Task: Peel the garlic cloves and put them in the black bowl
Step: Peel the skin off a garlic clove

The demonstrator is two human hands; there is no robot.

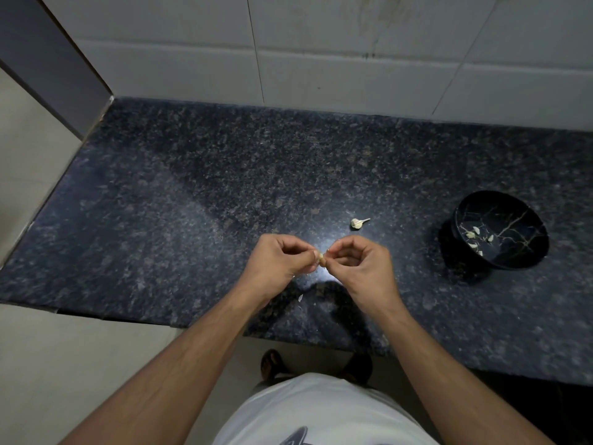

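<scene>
White-shirted torso (321, 412) lowest in frame. Above the dark speckled granite table (192, 187), left hand (282, 261) and right hand (359, 268) both pinching 1 small pale garlic clove (322, 259). Garlic stem remnant (358, 222) beyond. Right: black gold-veined bowl (513, 213) holding several peeled cloves (475, 239).

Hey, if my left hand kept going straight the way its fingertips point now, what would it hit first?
Most likely your right hand. The left hand points rightward at it, and both pinch the same small pale garlic clove between their fingertips. The black marbled bowl lies farther right, well beyond.
</scene>
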